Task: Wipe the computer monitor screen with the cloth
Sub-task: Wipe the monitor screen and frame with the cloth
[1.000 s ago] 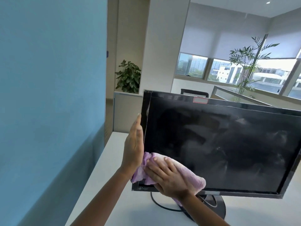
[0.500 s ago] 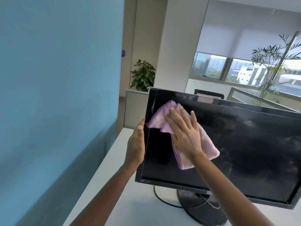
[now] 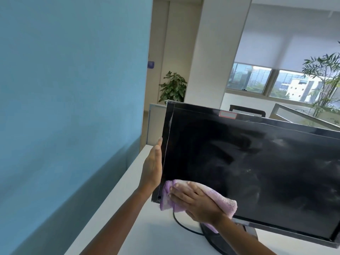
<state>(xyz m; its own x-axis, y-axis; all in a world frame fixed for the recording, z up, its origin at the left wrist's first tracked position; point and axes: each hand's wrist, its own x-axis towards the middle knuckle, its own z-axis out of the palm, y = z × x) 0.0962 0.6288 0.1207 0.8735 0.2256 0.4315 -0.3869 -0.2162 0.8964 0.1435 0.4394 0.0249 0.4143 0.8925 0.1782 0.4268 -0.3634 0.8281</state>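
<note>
A black computer monitor (image 3: pixel 257 162) stands on a white desk, its dark screen smeared with streaks toward the right. My right hand (image 3: pixel 195 203) presses a pink-purple cloth (image 3: pixel 220 199) flat against the screen's lower left corner, fingers spread over it. My left hand (image 3: pixel 152 166) grips the monitor's left edge, thumb in front along the bezel and fingers hidden behind. Part of the cloth hangs below the bottom bezel.
The white desk (image 3: pixel 119 218) runs along a blue partition wall (image 3: pixel 64 107) at the left. A black cable (image 3: pixel 182 225) and the monitor's round base (image 3: pixel 211 238) sit under the screen. Potted plants, a pillar and windows stand behind.
My right hand has swept the cloth from the screen's upper left corner down to its lower left corner. My left hand stays on the monitor's left edge.
</note>
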